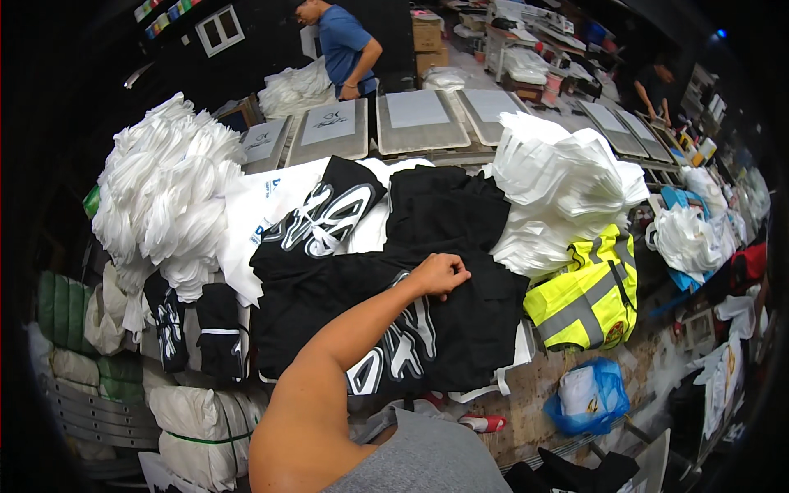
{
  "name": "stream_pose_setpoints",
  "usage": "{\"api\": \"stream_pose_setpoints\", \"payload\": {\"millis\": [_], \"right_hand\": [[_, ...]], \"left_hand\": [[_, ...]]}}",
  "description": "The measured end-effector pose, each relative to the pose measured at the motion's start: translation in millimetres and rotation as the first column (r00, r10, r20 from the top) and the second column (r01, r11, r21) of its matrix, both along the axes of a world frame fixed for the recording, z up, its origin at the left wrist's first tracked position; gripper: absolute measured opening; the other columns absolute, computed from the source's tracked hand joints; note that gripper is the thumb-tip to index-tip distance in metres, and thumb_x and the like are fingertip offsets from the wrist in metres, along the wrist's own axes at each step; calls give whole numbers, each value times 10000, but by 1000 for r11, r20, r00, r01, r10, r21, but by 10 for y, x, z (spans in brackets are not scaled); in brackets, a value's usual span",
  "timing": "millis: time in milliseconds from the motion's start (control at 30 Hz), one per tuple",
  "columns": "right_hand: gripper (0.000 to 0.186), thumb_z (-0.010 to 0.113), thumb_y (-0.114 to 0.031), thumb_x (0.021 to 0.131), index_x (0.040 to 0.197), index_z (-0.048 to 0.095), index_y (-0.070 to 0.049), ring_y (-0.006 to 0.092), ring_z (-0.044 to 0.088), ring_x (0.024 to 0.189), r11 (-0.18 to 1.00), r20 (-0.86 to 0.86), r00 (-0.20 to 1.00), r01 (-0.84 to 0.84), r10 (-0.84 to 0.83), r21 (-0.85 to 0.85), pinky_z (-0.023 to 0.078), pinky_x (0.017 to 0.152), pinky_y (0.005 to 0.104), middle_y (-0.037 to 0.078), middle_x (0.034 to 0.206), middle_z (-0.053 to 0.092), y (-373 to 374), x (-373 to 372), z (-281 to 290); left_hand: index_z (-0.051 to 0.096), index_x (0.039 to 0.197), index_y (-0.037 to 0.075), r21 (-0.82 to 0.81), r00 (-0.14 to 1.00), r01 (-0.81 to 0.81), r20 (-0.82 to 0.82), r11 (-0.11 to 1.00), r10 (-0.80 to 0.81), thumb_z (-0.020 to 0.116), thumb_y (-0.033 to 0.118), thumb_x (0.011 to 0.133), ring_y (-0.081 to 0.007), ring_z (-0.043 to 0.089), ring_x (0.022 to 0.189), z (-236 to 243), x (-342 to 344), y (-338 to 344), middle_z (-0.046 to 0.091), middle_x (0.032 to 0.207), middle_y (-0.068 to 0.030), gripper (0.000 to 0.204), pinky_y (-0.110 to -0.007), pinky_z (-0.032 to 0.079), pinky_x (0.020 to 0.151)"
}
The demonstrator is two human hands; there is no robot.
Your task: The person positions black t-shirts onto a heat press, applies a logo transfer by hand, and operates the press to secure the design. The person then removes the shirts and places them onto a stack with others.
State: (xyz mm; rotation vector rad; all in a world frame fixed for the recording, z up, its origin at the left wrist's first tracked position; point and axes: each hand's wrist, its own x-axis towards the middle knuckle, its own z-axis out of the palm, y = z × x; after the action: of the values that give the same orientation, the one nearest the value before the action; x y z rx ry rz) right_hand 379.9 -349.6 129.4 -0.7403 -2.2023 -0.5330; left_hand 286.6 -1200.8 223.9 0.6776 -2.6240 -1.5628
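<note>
My left hand [440, 275] rests on a black garment [320, 304] with big white-and-grey lettering, its fingers curled closed on the fabric. My right hand is not in view. Behind lie more folded black cloth [436, 205] and another printed black piece [316, 214] over white sheets [255, 205]. Big heaps of white cloth or paper flank them at left [164, 189] and right [559, 172]. A yellow reflective vest [575, 296] lies beside the black garment on the right.
Platens [419, 144] stand in a row behind. A person in blue [345, 49] stands beyond them; another person [657, 90] bends at right rear. Wrapped bundles [201, 435] sit lower left; a blue bag [583, 419] lies on the floor at right.
</note>
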Motion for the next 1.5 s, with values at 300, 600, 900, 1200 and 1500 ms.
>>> {"api": "stream_pose_setpoints", "payload": {"millis": [300,600,900,1200,1500], "right_hand": [[579,710,-524,759,1050,586,-40,393,643,663,1000,-14,1000,-8,8,3,531,555,512,195,928,621,11,0,-3],[575,710,-528,755,1039,590,-42,392,645,663,1000,-26,999,-22,22,6,531,554,511,195,928,622,8,-5,-12],[571,710,-531,752,1029,595,-45,392,646,663,999,-38,998,-43,44,13,532,553,509,196,929,623,42,-1,-33],[567,710,-534,748,1019,599,-48,391,648,662,992,-94,988,-123,123,10,533,552,508,197,929,623,-17,-31,58],[552,712,-571,740,911,611,-56,344,608,567,997,47,998,31,-34,75,502,476,468,165,835,604,-113,-19,76]], "left_hand": [[648,886,18,-4,1000,-2,-15,1000,2,647,300,918,-173,660,472,1,2,-1,642,568,-63,284,-291,513,513],[648,887,20,12,1000,-15,8,1000,14,653,305,913,-173,652,461,26,-1,15,634,562,-60,287,-294,505,486],[645,896,19,-1,1000,-5,-2,1000,5,660,310,912,-171,646,455,23,-8,10,634,573,-56,292,-296,503,474],[650,898,15,6,1000,-3,1,1000,3,658,298,918,-162,646,459,7,-7,25,633,576,-54,283,-288,502,485],[653,892,11,29,1000,-12,11,1000,12,662,286,917,-155,651,466,8,5,35,647,586,-64,276,-278,502,490]]}}
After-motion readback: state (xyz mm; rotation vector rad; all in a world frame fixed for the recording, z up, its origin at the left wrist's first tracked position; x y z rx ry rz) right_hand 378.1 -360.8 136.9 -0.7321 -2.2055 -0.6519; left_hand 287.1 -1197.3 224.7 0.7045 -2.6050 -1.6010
